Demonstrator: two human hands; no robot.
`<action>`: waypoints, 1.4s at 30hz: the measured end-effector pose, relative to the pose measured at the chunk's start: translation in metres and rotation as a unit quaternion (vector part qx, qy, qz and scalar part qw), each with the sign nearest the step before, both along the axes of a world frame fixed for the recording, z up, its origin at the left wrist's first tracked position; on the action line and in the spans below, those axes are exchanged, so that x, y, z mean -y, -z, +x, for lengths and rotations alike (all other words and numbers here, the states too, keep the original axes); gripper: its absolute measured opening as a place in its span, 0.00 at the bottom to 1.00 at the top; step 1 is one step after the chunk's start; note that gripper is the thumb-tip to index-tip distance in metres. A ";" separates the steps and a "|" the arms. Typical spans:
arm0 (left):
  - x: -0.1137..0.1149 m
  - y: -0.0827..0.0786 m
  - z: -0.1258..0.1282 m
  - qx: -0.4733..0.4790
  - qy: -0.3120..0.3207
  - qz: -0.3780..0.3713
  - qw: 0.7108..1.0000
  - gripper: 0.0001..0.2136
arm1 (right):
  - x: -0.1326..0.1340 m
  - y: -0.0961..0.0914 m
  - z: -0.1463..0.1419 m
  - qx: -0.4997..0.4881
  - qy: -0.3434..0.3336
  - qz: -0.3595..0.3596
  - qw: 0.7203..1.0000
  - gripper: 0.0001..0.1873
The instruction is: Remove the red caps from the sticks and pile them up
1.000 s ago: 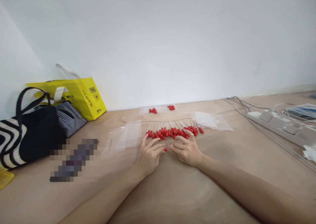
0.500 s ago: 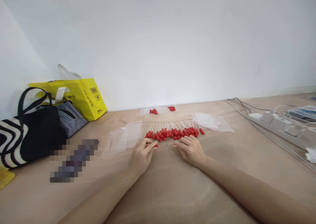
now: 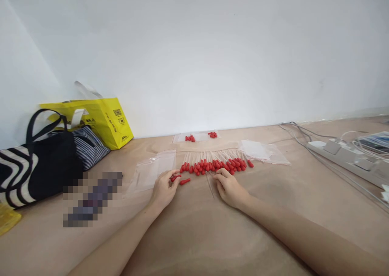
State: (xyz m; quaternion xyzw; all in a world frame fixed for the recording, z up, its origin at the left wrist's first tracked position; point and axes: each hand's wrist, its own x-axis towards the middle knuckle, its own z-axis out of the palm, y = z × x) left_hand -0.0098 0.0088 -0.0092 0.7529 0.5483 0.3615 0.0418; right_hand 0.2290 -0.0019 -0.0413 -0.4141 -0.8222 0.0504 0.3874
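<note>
A row of thin clear tubes with red rubber caps (image 3: 216,164) lies across the table. My left hand (image 3: 162,189) is curled at the row's left end, its fingertips pinching a loose red cap (image 3: 175,178). A second loose red cap (image 3: 184,181) lies just to the right of it. My right hand (image 3: 228,187) rests in front of the row's middle, fingers bent toward the red caps. A bare clear tube (image 3: 209,184) lies on the table between my hands.
Clear plastic bags lie at the left (image 3: 152,171) and right (image 3: 263,151) of the row; a further bag with a few red caps (image 3: 199,137) is by the wall. A yellow bag (image 3: 100,120), a striped tote (image 3: 39,168), and a power strip with cables (image 3: 349,156) flank the area.
My hands were together holding one capped tube. They have moved apart: the left hand went left carrying a red cap, and the bare tube now lies on the table.
</note>
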 end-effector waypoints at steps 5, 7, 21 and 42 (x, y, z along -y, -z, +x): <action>-0.001 -0.001 0.003 -0.005 -0.030 -0.058 0.998 0.12 | 0.002 -0.008 -0.007 0.002 -0.017 -0.033 0.999 0.10; -0.002 -0.001 0.004 0.013 -0.024 -0.087 0.996 0.13 | 0.003 -0.011 -0.007 0.005 -0.025 -0.049 0.998 0.09; -0.007 -0.011 0.022 -0.116 0.045 0.060 0.990 0.10 | 0.005 -0.011 0.002 -0.022 -0.001 0.008 1.000 0.10; 0.002 -0.009 0.023 -0.006 0.006 0.152 0.988 0.09 | 0.006 -0.015 0.014 -0.010 0.084 0.112 0.990 0.10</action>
